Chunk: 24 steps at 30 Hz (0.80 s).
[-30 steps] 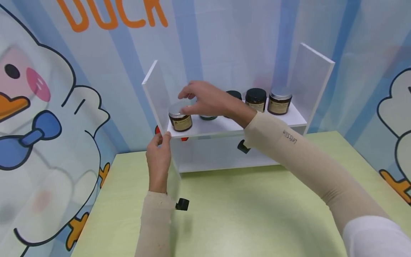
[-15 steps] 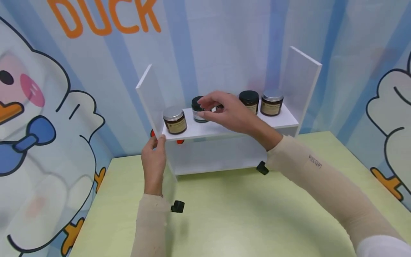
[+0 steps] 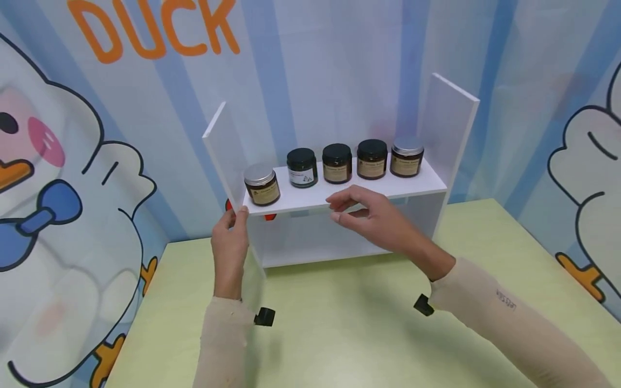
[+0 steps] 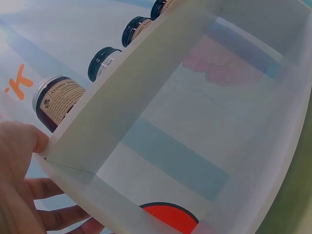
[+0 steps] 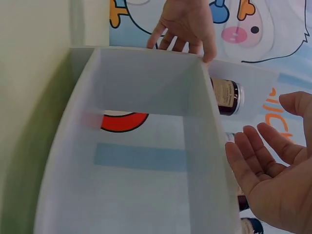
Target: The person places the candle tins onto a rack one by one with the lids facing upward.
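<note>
A white two-tier shelf [image 3: 310, 200] stands against the backdrop, several candle-like jars lined up on its upper board. Silver lids top the leftmost jar [image 3: 262, 186] and the rightmost jar [image 3: 407, 158]. Between them are a black-lidded jar with a white label [image 3: 302, 168] and two black-lidded jars with tan labels, the middle jar [image 3: 337, 164] and its right neighbour [image 3: 372, 160]. My left hand [image 3: 230, 248] holds the shelf's left side, thumb at the front corner and fingers along the outer face. My right hand [image 3: 371, 215] hovers before the upper board, fingers loosely bent, holding nothing.
The shelf's side panels rise above the upper board at left [image 3: 223, 148] and right [image 3: 451, 126]. A lower compartment [image 4: 161, 146] lies beneath the jars. The light green table [image 3: 339, 323] extends in front, and a duck-printed backdrop [image 3: 330, 70] surrounds it.
My right hand has moved away from the leftmost jar, rightward and down toward me, uncovering the middle jars. My left hand keeps its hold on the shelf. The head view has shifted slightly.
</note>
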Available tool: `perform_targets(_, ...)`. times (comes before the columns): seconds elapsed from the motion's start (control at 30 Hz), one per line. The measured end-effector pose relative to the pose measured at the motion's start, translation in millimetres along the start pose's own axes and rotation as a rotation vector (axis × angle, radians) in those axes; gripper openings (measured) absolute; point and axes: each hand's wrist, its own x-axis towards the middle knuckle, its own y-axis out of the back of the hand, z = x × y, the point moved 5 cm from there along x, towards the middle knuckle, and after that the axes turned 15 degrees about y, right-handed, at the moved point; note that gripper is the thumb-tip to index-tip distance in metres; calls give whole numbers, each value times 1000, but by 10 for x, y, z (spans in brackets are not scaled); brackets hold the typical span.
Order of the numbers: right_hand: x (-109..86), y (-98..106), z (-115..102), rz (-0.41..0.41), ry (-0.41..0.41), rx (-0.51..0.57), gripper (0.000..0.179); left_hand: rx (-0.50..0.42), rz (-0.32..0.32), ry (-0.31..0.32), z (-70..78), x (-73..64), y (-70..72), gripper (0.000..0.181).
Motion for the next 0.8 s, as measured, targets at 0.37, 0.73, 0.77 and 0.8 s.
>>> perform_targets(0.37, -440, 43, 228, 32, -59, 16, 31, 23, -8, -12, 27, 19, 37, 65)
perform_targets(0.73, -736, 39, 317, 46, -97, 0, 32, 62, -6, -20, -9, -23, 127, 69)
perform_targets(0.77, -757, 46, 324, 50, -102, 2, 33, 70, -7, -17, -15, -38, 143, 70)
perform_targets(0.8, -776, 52, 325, 53, -103, 4, 33, 80, -7, -12, -26, -54, 163, 71)
